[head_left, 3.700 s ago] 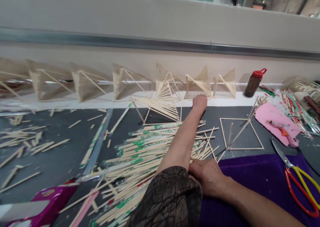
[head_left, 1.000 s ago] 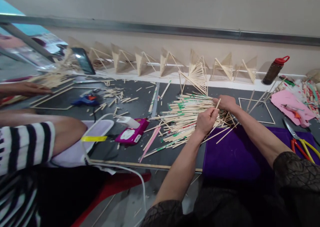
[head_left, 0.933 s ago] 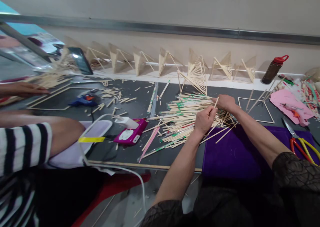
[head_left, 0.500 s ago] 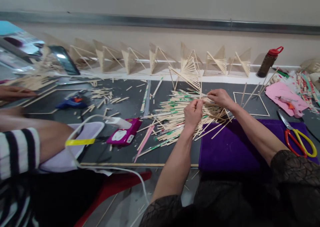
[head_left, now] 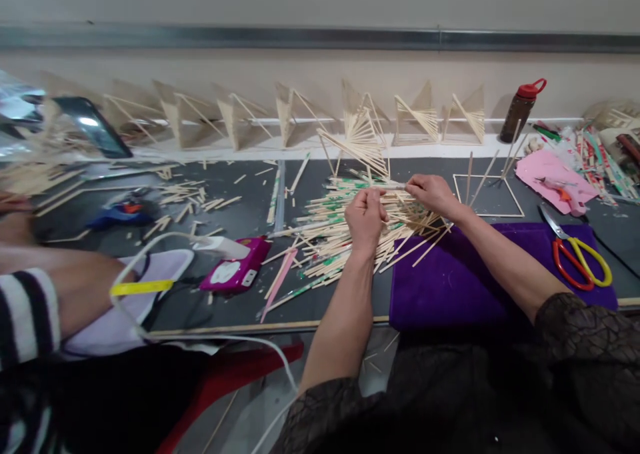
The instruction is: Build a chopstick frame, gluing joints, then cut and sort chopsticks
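Note:
A big heap of wooden chopsticks (head_left: 330,231), some in green-printed wrappers, lies on the dark table (head_left: 250,217). My left hand (head_left: 366,215) and my right hand (head_left: 431,193) are just above the heap and together pinch one wrapped chopstick (head_left: 393,186) held level between them. A purple cloth (head_left: 465,274) lies under my right forearm. A stick fan model (head_left: 357,144) stands just behind the heap.
A row of stick models (head_left: 300,117) lines the white ledge. A square stick frame (head_left: 487,191), pink paper (head_left: 547,177), red-yellow scissors (head_left: 575,254) and a brown bottle (head_left: 520,111) are at right. A magenta device (head_left: 235,271), a blue glue gun (head_left: 125,211) and a person's striped sleeve (head_left: 27,311) are at left.
My left hand has come back from the ledge to the heap. Both hands have taken up one wrapped chopstick and now hold it level. The view has drifted leftward.

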Demonstrator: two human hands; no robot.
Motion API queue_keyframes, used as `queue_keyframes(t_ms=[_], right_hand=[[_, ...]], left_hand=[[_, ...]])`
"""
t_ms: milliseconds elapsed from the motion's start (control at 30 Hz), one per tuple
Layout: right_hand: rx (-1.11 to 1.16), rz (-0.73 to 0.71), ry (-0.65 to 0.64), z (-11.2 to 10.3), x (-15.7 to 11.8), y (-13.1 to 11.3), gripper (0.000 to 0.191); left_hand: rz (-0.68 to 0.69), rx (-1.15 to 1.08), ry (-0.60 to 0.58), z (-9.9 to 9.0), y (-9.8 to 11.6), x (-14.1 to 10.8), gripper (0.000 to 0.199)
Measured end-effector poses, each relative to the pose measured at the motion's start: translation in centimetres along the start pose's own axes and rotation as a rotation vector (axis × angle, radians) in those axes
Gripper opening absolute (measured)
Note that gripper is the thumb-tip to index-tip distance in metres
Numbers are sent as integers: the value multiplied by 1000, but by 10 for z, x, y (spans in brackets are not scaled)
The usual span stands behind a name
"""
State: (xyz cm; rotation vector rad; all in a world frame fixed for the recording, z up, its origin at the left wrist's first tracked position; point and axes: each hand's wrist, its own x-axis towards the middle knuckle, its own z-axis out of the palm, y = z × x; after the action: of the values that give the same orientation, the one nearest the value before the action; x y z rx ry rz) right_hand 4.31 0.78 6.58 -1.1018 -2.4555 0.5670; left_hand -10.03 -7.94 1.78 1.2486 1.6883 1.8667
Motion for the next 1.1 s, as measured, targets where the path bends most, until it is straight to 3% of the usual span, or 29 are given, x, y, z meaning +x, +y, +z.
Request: queue_keyframes(t_ms=[100,167,267,433,700,900,1000,1100], right_hand=[[-46,-133,-69,5,9,1,37],[-60,-169,-40,8,10,3,48],[-77,-71,52,12,-2,10,43],[-87,89,9,13,-28,19,29],[-265,14,-65,29,-9,-8,32],[-312,-21,-39,36,12,-15,36],[-281,-62,11,27,2,-20,36],[-270,-168,-60,21,-21,-29,30]], left_hand=[[1,-113,49,-2,4,-2,31],[-14,-105,74,-4,4,-2,32],[-45,-72,104,-5,1,-1,34],[-37,-101,111,-2,1,4,32],[-29,-40,104,-2,-4,8,30],[-42,-27,86,-1,-2,6,32],[-34,-52,101,-2,-1,8,31],[-27,-101,130,-5,1,12,31]])
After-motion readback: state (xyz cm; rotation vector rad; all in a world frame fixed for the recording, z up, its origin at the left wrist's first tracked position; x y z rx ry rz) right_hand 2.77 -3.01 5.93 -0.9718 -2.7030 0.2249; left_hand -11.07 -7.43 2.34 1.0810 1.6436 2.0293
